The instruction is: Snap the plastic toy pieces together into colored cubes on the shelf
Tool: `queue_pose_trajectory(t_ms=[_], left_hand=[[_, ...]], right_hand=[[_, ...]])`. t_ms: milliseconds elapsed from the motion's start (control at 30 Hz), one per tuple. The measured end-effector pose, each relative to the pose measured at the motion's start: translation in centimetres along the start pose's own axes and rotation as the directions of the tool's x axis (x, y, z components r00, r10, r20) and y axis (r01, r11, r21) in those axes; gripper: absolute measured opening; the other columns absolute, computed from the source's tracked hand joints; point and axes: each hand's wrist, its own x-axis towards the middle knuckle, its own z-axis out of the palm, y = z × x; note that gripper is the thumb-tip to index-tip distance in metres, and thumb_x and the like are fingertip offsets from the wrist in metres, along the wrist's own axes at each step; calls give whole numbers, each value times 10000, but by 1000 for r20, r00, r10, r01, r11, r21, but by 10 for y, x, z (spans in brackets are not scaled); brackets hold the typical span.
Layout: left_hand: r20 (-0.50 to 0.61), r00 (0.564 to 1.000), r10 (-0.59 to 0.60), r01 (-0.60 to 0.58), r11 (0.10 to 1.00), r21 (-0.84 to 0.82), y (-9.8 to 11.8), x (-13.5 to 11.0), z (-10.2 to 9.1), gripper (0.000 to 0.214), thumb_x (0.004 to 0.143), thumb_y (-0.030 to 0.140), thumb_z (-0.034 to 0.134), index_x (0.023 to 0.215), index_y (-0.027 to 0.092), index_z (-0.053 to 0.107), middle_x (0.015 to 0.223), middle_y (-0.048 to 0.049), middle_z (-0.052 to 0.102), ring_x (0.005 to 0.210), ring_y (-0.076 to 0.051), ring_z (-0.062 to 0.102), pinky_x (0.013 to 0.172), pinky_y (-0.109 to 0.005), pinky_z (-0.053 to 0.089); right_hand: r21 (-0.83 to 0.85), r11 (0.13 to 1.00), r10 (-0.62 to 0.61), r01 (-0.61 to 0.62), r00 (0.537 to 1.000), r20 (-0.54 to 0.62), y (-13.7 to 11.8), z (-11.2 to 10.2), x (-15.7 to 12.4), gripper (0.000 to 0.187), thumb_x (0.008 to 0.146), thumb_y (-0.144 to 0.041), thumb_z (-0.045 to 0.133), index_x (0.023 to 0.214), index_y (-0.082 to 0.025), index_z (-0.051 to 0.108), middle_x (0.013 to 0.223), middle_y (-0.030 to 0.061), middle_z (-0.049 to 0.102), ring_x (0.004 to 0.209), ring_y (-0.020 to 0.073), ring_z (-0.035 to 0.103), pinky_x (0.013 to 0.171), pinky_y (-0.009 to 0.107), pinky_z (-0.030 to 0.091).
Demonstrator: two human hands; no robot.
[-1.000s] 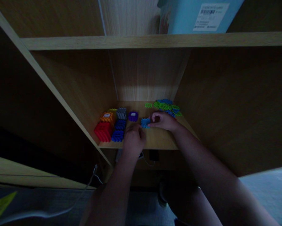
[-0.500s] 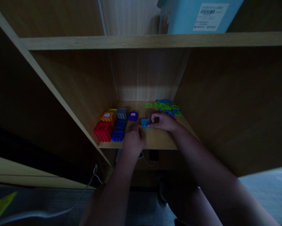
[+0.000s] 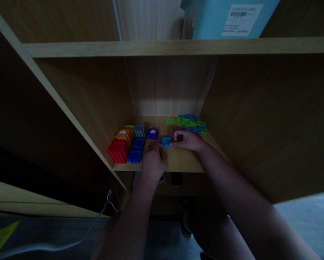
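Note:
A light blue notched plastic building tile stands on the cabinet shelf between my hands. My right hand has thumb and forefinger curled into a ring, their tips at the tile's right edge. To its lower left, my left hand is closed with curled fingers; whatever they hold is hidden by the hand's back. Dark blue notched blocks sit just left of that hand. Behind it is a purple block with a white label.
On the shelf's left are a red block, an orange block and a grey block. Green and blue tiles lie heaped at the back right. Above runs a shelf edge with a blue box.

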Motion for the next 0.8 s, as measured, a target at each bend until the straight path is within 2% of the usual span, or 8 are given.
queue_pose_trajectory(t_ms=[133,233,300,367,467,567,700,800], left_hand=[[-1,1000,12,-12,1000,6,0,0,0,166,926,106,613,1037,208,685,1031,-91,762,1042,-290,717,993,-420,569],[11,1000,-5,4,1000,19,1,1,-1,183,918,103,616,1050,205,691,1011,-93,760,1039,-295,718,983,-424,573],[12,1000,-6,5,1000,23,1,1,-1,178,924,109,614,1054,199,694,1011,-100,761,1035,-300,717,984,-430,574],[12,1000,0,-1,1000,22,1,1,-1,174,928,109,611,1054,196,695,1023,-103,763,1031,-300,719,990,-432,574],[11,1000,4,-4,1000,25,0,1,-1,174,927,110,616,1058,193,697,1040,-106,766,1042,-301,722,1002,-434,572],[5,1000,6,-6,1000,25,0,0,0,168,928,110,617,1050,192,697,1046,-110,769,1061,-303,721,1013,-436,570],[2,1000,7,-7,1000,20,0,0,0,177,919,107,622,1056,196,691,1050,-104,768,1051,-296,720,1004,-428,574],[4,1000,10,-10,1000,18,0,1,-1,175,918,107,622,1053,194,691,1047,-104,767,1046,-295,717,1000,-425,572]], right_hand=[[-118,993,-14,3,996,-87,4,-2,3,464,942,-663,682,738,-256,593,766,5,679,748,199,625,715,334,493],[-312,947,-17,-73,961,-275,12,-9,4,436,1023,-602,567,762,-257,625,793,48,687,801,237,647,788,373,519],[-424,876,13,-230,890,-455,18,-16,3,402,1040,-538,536,814,-242,687,892,118,720,948,305,672,904,437,528],[-445,783,80,-435,779,-622,23,-21,0,366,1029,-482,548,916,-196,747,1036,211,728,1108,396,646,987,536,509],[-399,661,205,-636,664,-719,29,-24,-4,384,1001,-438,584,1067,-107,769,1211,328,678,1220,507,584,985,661,490],[-405,651,253,-642,687,-681,34,-22,-3,383,1002,-421,580,1092,-101,771,1268,337,663,1250,526,576,988,688,489],[-431,703,211,-566,745,-633,38,-19,0,318,1006,-407,591,1081,-154,769,1235,266,708,1256,459,612,1053,612,492],[-471,676,213,-567,762,-611,36,-17,2,344,1020,-387,549,1116,-128,755,1264,288,696,1242,467,619,1030,618,499]])
